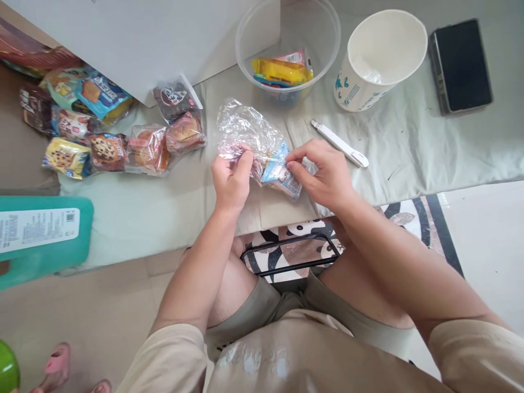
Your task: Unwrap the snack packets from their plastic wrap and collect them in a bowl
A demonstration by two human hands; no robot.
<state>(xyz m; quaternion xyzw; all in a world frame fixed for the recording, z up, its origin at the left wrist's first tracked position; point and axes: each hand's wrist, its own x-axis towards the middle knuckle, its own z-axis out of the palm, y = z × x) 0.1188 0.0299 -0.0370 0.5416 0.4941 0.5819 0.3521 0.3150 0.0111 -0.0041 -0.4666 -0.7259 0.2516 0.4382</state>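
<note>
Both hands pinch one crinkled clear snack wrapper [254,139] over the pale cloth-covered table [409,147]: the left hand [230,183] grips its left edge between thumb and fingers, and the right hand [323,174] clamps the blue-printed end at the right. The wrapper hangs between them, just above the table's near edge.

Beyond it stands a clear plastic tub [289,49] holding yellow and pink packets, and to the right of that a white paper cup [379,57] tilted toward the camera. A white pen-like tool [339,143] lies just beyond the right hand. A black phone [460,65] lies at the far right. To the left, a heap of wrapped cakes and cookies [102,136] spreads below a white box [139,38]. A teal container [41,237] sits at the left edge.
</note>
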